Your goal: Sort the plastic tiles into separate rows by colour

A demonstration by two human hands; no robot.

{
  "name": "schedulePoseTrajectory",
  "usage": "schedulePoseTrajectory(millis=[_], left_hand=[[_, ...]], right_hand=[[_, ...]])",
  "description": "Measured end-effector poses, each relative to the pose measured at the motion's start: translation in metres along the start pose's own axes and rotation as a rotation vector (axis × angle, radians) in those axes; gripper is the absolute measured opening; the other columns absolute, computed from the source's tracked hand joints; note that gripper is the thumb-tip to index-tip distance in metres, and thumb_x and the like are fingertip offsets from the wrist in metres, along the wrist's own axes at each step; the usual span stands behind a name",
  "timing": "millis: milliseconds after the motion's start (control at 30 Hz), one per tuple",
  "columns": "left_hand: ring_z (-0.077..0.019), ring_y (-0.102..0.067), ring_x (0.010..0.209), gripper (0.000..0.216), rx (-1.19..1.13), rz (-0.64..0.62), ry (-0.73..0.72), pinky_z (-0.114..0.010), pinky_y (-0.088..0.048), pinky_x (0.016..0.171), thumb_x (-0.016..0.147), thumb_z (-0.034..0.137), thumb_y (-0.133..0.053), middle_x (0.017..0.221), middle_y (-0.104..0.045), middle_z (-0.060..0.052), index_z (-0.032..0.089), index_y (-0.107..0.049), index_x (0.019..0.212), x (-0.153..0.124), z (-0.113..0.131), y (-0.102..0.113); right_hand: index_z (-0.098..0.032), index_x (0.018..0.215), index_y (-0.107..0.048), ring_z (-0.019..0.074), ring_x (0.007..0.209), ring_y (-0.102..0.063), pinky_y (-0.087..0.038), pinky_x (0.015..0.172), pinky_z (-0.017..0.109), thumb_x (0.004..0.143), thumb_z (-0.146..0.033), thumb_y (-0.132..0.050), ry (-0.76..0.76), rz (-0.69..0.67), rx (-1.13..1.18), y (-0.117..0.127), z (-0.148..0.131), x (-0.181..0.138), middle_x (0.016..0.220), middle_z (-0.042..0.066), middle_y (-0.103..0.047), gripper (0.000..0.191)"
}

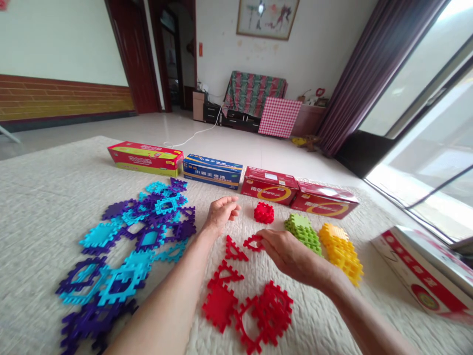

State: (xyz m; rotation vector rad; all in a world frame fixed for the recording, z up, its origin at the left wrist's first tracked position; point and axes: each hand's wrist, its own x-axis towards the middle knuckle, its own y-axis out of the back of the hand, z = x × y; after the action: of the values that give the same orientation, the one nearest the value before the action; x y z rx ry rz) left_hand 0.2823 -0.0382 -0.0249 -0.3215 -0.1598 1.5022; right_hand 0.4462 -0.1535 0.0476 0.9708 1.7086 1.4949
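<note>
My right hand (283, 249) pinches a red triangular building tile (254, 242) with a cut-out middle, just above the carpet. My left hand (222, 213) hovers to its left with the fingers curled in, and nothing shows in them. Beyond my hands sits a small stack of red square tiles (263, 212). Nearer to me are loose red tiles: a triangle (235, 249), another triangle (226, 273), a solid square (220, 306) and an overlapping pile (272, 313). To the right stand stacks of green tiles (303, 232) and yellow tiles (340, 252).
Purple tiles (185, 229) and light blue tiles (99, 233) spread loosely at the left. Along the far side runs a row of boxes: red-and-yellow (146, 159), blue (213, 171), red (269, 186) and another red (323, 199). A white-and-red carton (424, 276) stands at the right.
</note>
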Motion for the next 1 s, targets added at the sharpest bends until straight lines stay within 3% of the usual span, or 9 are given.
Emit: schedulePoseTrajectory(millis=[133,300,400,533,733,867,1000], left_hand=[[-0.0076,-0.056,0.049,0.027,0.007,0.010,0.011,-0.016,-0.038,0.044,0.062,0.017,-0.063,0.064,-0.067,-0.003,0.012,-0.067,0.089,-0.002,0.003,-0.001],[-0.0076,-0.056,0.049,0.026,0.012,0.007,0.003,-0.016,-0.039,0.043,0.063,0.016,-0.062,0.065,-0.067,-0.003,0.012,-0.067,0.088,-0.002,0.004,-0.001],[-0.0077,-0.056,0.049,0.026,0.015,0.006,0.007,-0.016,-0.039,0.043,0.063,0.017,-0.062,0.065,-0.067,-0.003,0.012,-0.067,0.088,-0.001,0.003,0.000],[-0.0077,-0.056,0.049,0.026,0.018,0.005,0.007,-0.016,-0.039,0.043,0.063,0.016,-0.062,0.065,-0.067,-0.003,0.012,-0.067,0.089,-0.001,0.003,0.000],[-0.0072,-0.055,0.049,0.025,0.021,0.002,-0.004,-0.016,-0.039,0.044,0.064,0.016,-0.060,0.065,-0.067,-0.002,0.012,-0.067,0.088,-0.002,0.002,0.000],[-0.0075,-0.056,0.049,0.027,0.031,0.006,0.009,-0.016,-0.039,0.043,0.064,0.016,-0.060,0.065,-0.067,-0.003,0.013,-0.067,0.090,-0.002,0.003,-0.001],[-0.0078,-0.057,0.050,0.027,0.039,0.006,0.016,-0.016,-0.040,0.043,0.064,0.017,-0.061,0.066,-0.067,-0.003,0.013,-0.067,0.090,-0.002,0.004,-0.002]], right_hand=[[-0.017,0.088,-0.058,0.0109,0.053,-0.052,-0.038,0.052,0.027,0.091,-0.014,-0.037,-0.087,0.071,0.103,-0.001,0.008,0.004,0.068,0.001,-0.061,0.022],[-0.018,0.089,-0.060,0.0115,0.059,-0.058,-0.041,0.059,0.025,0.090,-0.016,-0.039,-0.137,-0.005,0.199,-0.008,0.012,0.006,0.070,0.001,-0.065,0.021],[-0.016,0.098,-0.061,0.0149,0.073,-0.062,-0.043,0.066,0.026,0.088,-0.019,-0.045,-0.175,0.032,0.100,-0.012,0.013,0.006,0.087,0.007,-0.067,0.019],[-0.016,0.115,-0.056,0.0201,0.092,-0.061,-0.046,0.078,0.031,0.083,-0.026,-0.055,-0.135,0.048,0.067,-0.014,0.014,-0.001,0.109,0.012,-0.062,0.033],[-0.015,0.101,-0.058,0.0200,0.086,-0.059,-0.048,0.076,0.034,0.076,-0.025,-0.062,-0.084,0.010,0.029,-0.020,0.011,-0.006,0.097,0.010,-0.060,0.028],[-0.017,0.112,-0.053,0.0202,0.095,-0.058,-0.048,0.082,0.035,0.077,-0.016,-0.057,-0.068,0.091,0.038,-0.020,0.011,0.000,0.106,0.010,-0.058,0.035],[-0.018,0.124,-0.047,0.0243,0.107,-0.053,-0.045,0.090,0.040,0.078,-0.014,-0.056,-0.131,0.278,-0.077,-0.021,0.017,0.009,0.123,0.012,-0.053,0.047]])
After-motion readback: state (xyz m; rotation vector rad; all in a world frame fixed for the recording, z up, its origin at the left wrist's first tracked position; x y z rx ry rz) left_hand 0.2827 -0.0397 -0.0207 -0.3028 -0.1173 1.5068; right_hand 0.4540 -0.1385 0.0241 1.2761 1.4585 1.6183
